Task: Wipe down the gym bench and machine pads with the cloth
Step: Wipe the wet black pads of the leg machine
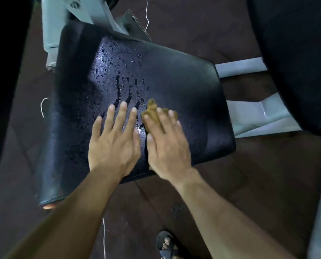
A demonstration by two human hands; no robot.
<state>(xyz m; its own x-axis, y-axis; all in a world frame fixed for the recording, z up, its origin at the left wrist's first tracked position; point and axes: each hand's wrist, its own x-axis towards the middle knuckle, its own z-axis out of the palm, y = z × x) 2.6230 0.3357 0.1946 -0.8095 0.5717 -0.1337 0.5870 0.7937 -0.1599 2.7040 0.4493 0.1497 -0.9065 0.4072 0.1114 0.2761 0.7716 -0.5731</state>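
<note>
A black padded seat (184, 85) fills the middle of the view, with water droplets and wet streaks across its left and middle part. My left hand (114, 141) lies flat on the wet pad, fingers spread, holding nothing. Beside it, my right hand (165, 143) presses a small brownish-yellow cloth (152, 111) flat against the pad. Only the cloth's far end shows past my fingers; the rest lies hidden under the palm. The two hands almost touch at the thumbs.
A grey metal machine frame (62, 25) rises behind the seat, and grey frame bars (253, 113) run to its right. A large black pad (296, 53) stands at the upper right. White cords (146, 14) lie on the dark floor. My sandalled foot (167, 245) stands below the seat.
</note>
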